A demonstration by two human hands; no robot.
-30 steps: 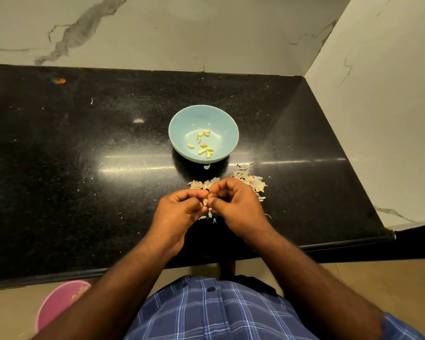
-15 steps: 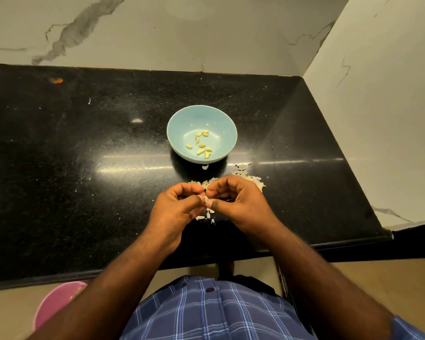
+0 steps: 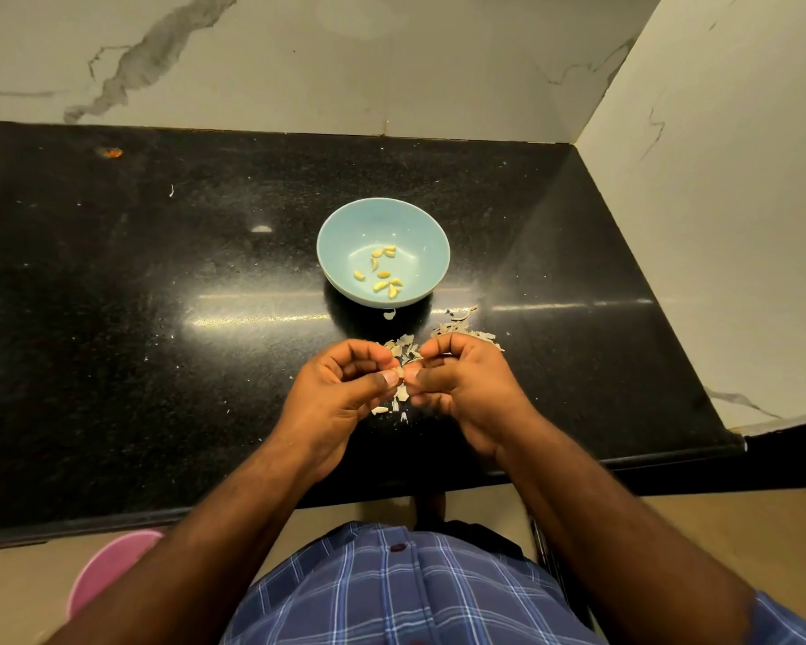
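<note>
**Item in hand.** One small pale clove (image 3: 400,372), taken to be garlic partly in its skin, is held just above the worktop (image 3: 159,318), on the near side of the bowl (image 3: 340,253) and a short way from it. It is too small to tell how much skin remains on it.

**Grips.** The left grip (image 3: 340,393) and right grip (image 3: 466,388) meet at the clove. Each pinches it between thumb and curled fingers, with the thumb tips almost touching. Both are grasping the clove and neither is released.

**Work done.** A handful of peeled yellow pieces (image 3: 382,274) lie loose in the bottom of the bowl, covering only a small part of its floor. Papery skins (image 3: 457,330) are heaped on the worktop near the bowl, on its near side and towards the right. More scraps lie beneath and between the grips, and one stray flake (image 3: 389,314) lies just at the bowl's foot.

**Work left.** In my judgement this clove is mid-peel and has yet to go into the bowl. No store of unpeeled cloves is in view, so the number left cannot be told. The skins have not been cleared.

**Surroundings.** A pink tub (image 3: 112,565) stands well nearer than the bowl and to its left, below the worktop's front edge. An orange speck (image 3: 112,152) lies far to the bowl's left, towards the wall.
</note>
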